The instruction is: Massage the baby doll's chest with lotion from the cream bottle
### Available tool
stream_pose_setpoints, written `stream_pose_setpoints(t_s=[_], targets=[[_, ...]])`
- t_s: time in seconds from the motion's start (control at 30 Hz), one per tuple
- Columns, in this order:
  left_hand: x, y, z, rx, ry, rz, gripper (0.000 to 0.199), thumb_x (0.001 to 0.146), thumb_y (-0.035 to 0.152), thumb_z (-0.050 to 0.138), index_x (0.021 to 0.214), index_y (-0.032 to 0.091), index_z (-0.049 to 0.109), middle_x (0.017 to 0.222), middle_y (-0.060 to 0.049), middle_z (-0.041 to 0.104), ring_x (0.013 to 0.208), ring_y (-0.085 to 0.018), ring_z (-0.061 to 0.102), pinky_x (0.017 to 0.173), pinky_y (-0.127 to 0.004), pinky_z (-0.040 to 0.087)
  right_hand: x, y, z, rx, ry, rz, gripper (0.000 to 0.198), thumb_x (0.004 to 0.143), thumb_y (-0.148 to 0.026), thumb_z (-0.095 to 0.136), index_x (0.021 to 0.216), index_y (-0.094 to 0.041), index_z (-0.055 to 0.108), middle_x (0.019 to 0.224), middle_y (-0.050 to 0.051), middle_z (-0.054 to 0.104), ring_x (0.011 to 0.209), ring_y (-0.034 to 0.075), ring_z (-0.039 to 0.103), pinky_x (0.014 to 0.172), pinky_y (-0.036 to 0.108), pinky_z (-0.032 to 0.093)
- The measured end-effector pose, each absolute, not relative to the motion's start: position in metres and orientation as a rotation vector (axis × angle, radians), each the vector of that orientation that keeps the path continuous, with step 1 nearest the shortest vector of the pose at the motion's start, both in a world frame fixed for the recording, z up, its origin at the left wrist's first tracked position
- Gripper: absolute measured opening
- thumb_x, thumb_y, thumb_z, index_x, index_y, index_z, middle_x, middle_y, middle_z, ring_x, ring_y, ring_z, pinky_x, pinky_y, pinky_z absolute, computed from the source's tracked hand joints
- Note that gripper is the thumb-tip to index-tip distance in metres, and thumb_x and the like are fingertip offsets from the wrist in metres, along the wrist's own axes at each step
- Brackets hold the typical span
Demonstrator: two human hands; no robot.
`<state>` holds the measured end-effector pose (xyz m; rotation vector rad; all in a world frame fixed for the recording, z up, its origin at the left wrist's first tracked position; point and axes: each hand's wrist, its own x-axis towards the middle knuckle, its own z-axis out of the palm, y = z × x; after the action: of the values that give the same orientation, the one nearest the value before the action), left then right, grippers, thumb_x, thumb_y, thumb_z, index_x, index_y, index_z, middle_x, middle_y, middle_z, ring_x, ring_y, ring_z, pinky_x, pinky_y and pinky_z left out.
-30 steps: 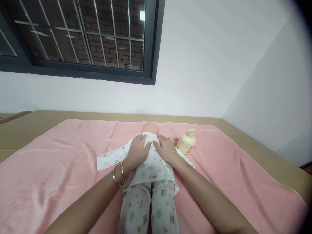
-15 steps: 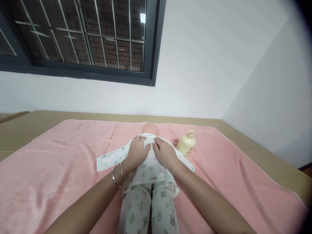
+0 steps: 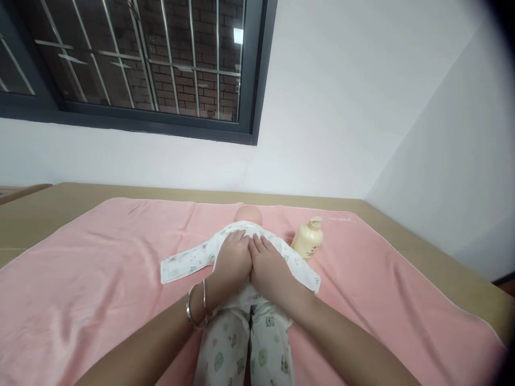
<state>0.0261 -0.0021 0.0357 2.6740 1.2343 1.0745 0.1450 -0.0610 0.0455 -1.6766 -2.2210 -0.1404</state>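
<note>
"See L hand point(image 3: 234, 261) & R hand point(image 3: 273, 271)?"
"Yep. Open, touching, resting on doll point(image 3: 248, 296), blocking view of shirt front point(image 3: 252, 229)."
"Spot anything else?"
"Pump btl point(image 3: 309, 240), on same pink blanket point(image 3: 120, 279) as doll, partly behind sleeve point(image 3: 306, 271) at R."

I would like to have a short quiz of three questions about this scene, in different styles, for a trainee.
1. True or false: neither hand is holding the pump bottle.
2. Multiple choice: the left hand and the right hand are together over
a) the window
b) the middle of the white patterned top
c) the far edge of the pink cloth
3. Fill in: the silver bangles are on the ____ wrist.

Key: 1. True; the bottle is beyond the right hand, untouched. 2. b. 3. left.
</note>
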Motion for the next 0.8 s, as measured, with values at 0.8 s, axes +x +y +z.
stream_pose_setpoints(t_s=[0.8], targets=[[0.026, 0.021, 0.015, 2.558, 1.392, 1.025, 0.046, 0.091, 0.03, 0.043, 0.127, 0.004, 0.054, 0.135, -0.021, 0.055, 0.13, -0.033, 0.046, 0.114, -0.05, 0.032, 0.171, -0.022, 0.023, -1.865, -1.832, -0.012, 0.048, 0.099, -0.04, 0.033, 0.138, -0.016, 0.049, 0.145, 0.012, 0.049, 0.138, 0.026, 0.038, 0.114, 0.045, 0.02]])
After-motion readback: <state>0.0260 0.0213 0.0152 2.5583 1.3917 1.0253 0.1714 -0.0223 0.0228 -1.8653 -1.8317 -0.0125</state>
